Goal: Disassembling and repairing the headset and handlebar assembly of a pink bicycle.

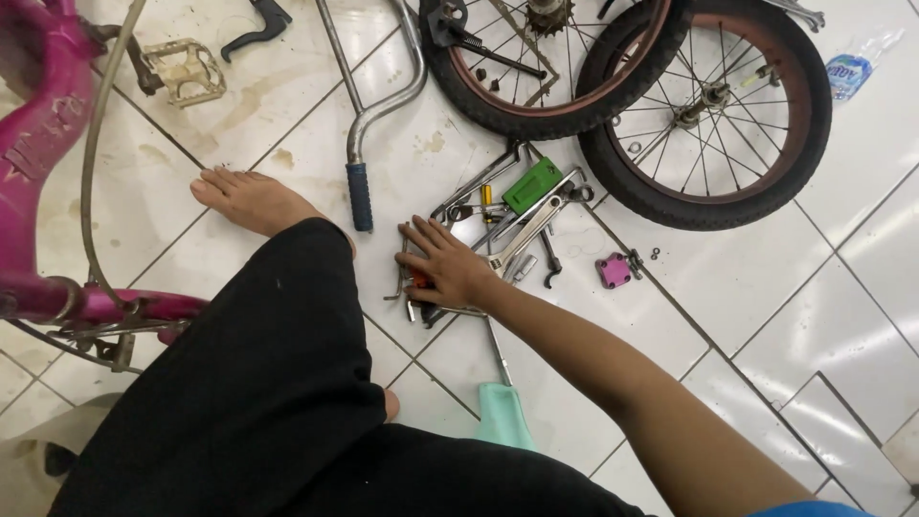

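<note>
- Nearest to the camera is the person's leg in black trousers (258, 383), which fills the near left part of the scene.
- The right arm comes in from the near right and reaches to the middle of the white tiled floor (766, 316).
- The right hand (448, 266) lies palm down on the near left end of a pile of metal tools (507, 230). Its fingers (421, 239) are spread and only a little bent, pressing on the small tools under them; I cannot tell if they grip any one tool.
- The left hand is not in view.
- A screwdriver with a pale green handle (503, 414) lies just near of the hand, its shaft pointing to the pile.
- A small pink part (614, 270) lies right of the pile, a little apart from it.
- In the pile there is a flat green tool (532, 185) on the far side, among wrenches.
- A bare foot (251, 199) rests on the floor, left of the hand.
- Between the foot and the pile lies a chrome handlebar with a blue grip (360, 194).
- The pink bicycle frame (38, 144) stands at the left edge.
- Far from the hand, two small bicycle wheels (708, 115) lie overlapping, and a pedal (184, 72) lies at the far left.
- A plastic bottle (852, 69) lies at the far right.
</note>
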